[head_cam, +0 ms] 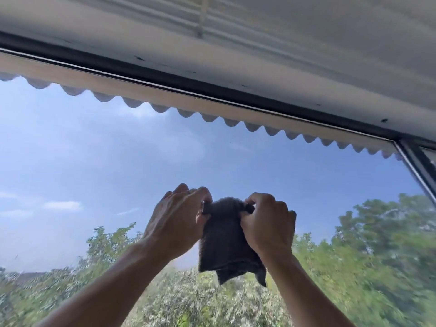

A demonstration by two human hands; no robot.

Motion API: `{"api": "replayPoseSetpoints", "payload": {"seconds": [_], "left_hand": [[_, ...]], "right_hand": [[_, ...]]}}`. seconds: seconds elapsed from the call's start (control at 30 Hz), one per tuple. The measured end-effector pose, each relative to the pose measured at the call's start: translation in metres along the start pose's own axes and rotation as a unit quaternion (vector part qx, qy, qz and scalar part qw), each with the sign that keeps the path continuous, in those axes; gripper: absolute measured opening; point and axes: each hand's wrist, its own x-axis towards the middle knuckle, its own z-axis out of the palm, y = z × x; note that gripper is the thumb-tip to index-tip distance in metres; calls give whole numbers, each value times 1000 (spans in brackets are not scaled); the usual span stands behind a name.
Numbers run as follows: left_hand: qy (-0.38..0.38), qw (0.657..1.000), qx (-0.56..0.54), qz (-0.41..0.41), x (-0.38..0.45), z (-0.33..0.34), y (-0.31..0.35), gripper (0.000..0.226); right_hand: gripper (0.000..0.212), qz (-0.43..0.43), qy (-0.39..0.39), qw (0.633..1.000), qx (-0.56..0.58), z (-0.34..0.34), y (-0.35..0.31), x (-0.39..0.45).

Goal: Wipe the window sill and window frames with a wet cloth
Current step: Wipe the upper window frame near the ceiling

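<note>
The cloth (226, 241), dark grey and folded, hangs with its long axis about vertical: its top edge is bunched between the two hands, and its loose lower corners point down. It is held up in front of the glass (118, 161), well below the dark top frame (212, 90) and left of the side frame (417, 171).

Both forearms reach up from the lower edge, converging toward the middle, the backs of the hands facing the camera.

The left hand (179, 220) has its fingers curled and pinches the cloth's upper left corner. The right hand (266, 223) has its fingers curled too and grips the upper right corner. The hands are close together, with the bunched top of the cloth between them.

Beyond the glass hangs a scalloped awning (212, 114), with blurred trees (377, 256) below.
</note>
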Motion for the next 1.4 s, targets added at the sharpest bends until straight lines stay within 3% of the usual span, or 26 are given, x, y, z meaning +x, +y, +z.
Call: {"api": "replayPoseSetpoints", "payload": {"seconds": [0.17,0.27,0.33,0.43,0.57,0.63,0.77,0.87,0.93,1.03,1.1,1.27,1.4], "left_hand": [[23,999,18,25,57,3,0,5],[7,998,56,37,90,8,0,1],[-6,993,109,46,112,11,5,23],[0,985,167,39,134,8,8,49],[-8,973,232,9,172,7,3,57],[-32,969,246,-15,191,4,-4,52],[-59,957,277,-56,212,3,-22,56],[-85,950,293,-62,215,4,-33,57],[-85,949,298,-53,214,1,-39,56],[-73,951,296,-50,213,-2,-48,56],[-71,953,290,-52,212,-1,-51,57],[-66,954,289,-39,210,3,-58,58],[-59,955,287,-36,210,6,-62,58]], "right_hand": [[16,42,64,992,102,5,-13,55],[28,6,83,985,148,8,-18,92],[38,-34,96,981,166,9,-20,122],[41,-65,129,979,145,14,-23,167],[42,-25,112,991,68,17,-17,233],[46,-25,88,992,89,17,-14,262],[60,-99,89,986,96,18,-21,305],[80,-13,69,997,39,17,-22,330],[77,10,72,997,19,22,-32,337],[68,-129,78,988,-31,36,-61,331],[69,-166,52,983,-61,38,-57,333],[68,-16,70,995,-64,33,-38,340],[64,-183,32,982,-37,46,-70,324]]}}
